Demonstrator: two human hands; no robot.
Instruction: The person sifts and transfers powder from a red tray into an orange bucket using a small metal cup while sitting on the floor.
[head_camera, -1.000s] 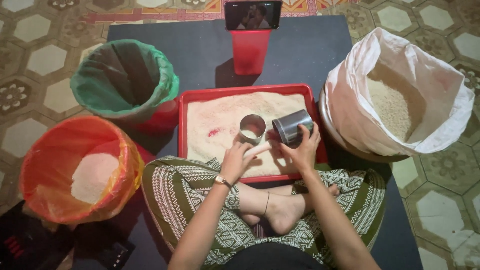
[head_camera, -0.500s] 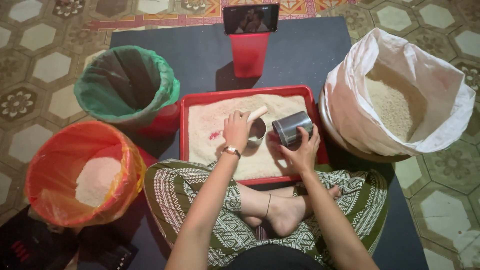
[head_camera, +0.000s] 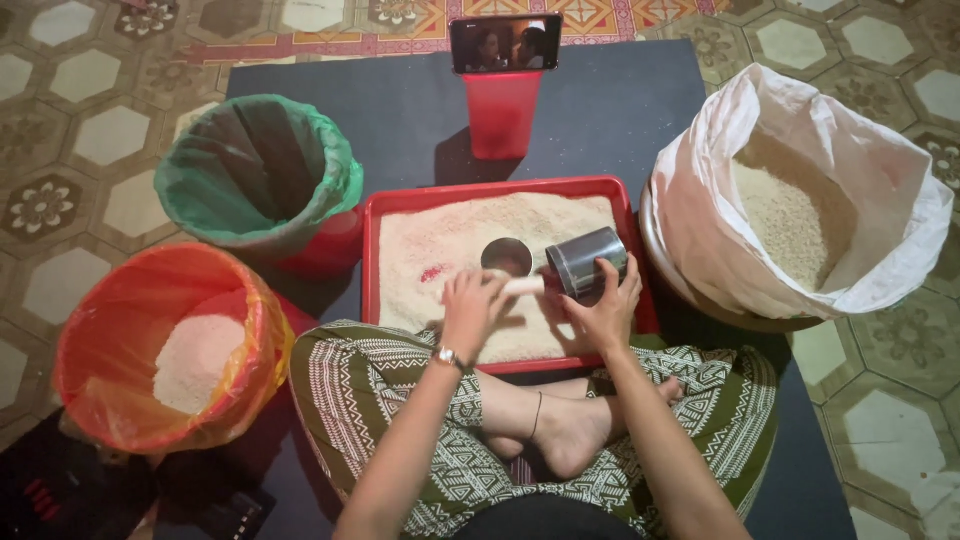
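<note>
Red tray (head_camera: 640, 300): rectangular, on the dark mat (head_camera: 420, 110) in front of the seated person's crossed legs, spread with white rice (head_camera: 440, 240).

Right hand (head_camera: 603, 315): at the tray's 4 o'clock, fingers wrapped around a metal can (head_camera: 587, 261) lying tilted on its side, mouth toward 9 o'clock.

Left hand (head_camera: 470, 305): at the tray's 6 o'clock, fingers closed on the pale handle of a small round scoop (head_camera: 507, 257), whose bowl rests on the rice just beside the can's mouth; a watch sits on the wrist.

Surroundings: green-lined bucket (head_camera: 255, 175) at 10 o'clock; orange-lined bucket (head_camera: 160, 345) holding rice at 8 o'clock; open white sack (head_camera: 800, 190) of rice at 3 o'clock; phone (head_camera: 505, 42) propped on a red cup (head_camera: 503, 112) at 12 o'clock.
</note>
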